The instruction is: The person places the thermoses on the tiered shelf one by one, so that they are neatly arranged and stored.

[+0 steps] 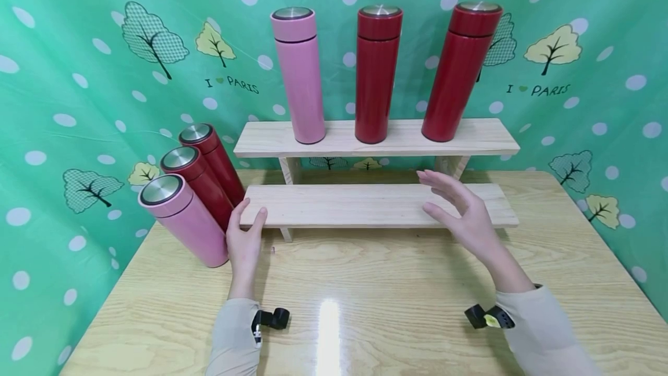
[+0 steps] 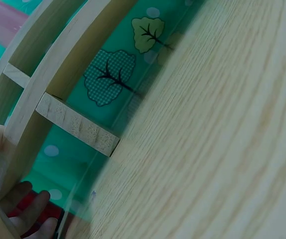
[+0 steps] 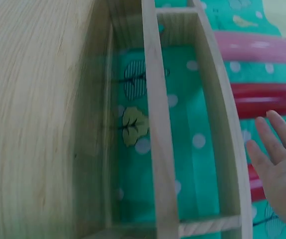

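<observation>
At the left end of a two-tier wooden shelf rack [image 1: 339,205], my left hand [image 1: 245,245] grips the lower board between thumb and fingers. The left wrist view has the thumb at the board's edge and the fingertips [image 2: 43,196] curled past its end. My right hand [image 1: 464,213] hovers by the right part of the lower board, fingers spread and holding nothing; its open palm also shows in the right wrist view. On the upper board stand a pink thermos bottle [image 1: 300,80], a dark red thermos bottle [image 1: 377,80] and another red thermos bottle [image 1: 459,74].
Left of the rack, a pink thermos bottle [image 1: 190,225] and two red ones, the nearer red bottle [image 1: 203,181] and the farther red bottle [image 1: 221,158], stand in a row on the wooden table [image 1: 396,306]. A green patterned cloth [image 1: 104,103] hangs behind and at both sides.
</observation>
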Available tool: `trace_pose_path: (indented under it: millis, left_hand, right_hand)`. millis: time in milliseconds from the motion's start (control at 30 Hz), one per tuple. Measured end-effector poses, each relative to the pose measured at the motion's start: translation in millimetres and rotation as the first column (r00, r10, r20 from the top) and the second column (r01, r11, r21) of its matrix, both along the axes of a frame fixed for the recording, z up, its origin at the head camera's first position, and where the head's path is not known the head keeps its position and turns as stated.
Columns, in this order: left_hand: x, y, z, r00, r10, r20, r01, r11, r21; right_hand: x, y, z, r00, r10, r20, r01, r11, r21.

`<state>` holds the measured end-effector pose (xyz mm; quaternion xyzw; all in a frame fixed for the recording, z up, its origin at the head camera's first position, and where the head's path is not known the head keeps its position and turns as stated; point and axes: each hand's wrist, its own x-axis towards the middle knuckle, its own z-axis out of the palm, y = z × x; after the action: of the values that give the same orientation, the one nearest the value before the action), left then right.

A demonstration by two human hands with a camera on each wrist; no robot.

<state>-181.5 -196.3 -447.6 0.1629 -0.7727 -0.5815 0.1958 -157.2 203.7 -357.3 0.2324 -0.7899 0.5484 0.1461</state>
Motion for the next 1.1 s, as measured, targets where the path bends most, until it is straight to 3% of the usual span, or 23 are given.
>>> trace_pose_path:
  millis: [533, 1100]
  left_hand:
    - [-1.2, 0.1, 1.2, 1.0, 0.012, 0.0, -0.012, 1.0, -0.007]
    - [-1.6, 0.5, 0.3, 1.0, 0.016, 0.004, -0.016, 1.0, -0.015]
  right_hand:
    - [4.5, 38.3, -17.4, 0.982, -0.184, 0.038, 0.184, 0.983, 0.01]
    - [6.2, 89.4, -38.1, 0.926, -0.368, 0.08, 0.368, 0.93, 0.014]
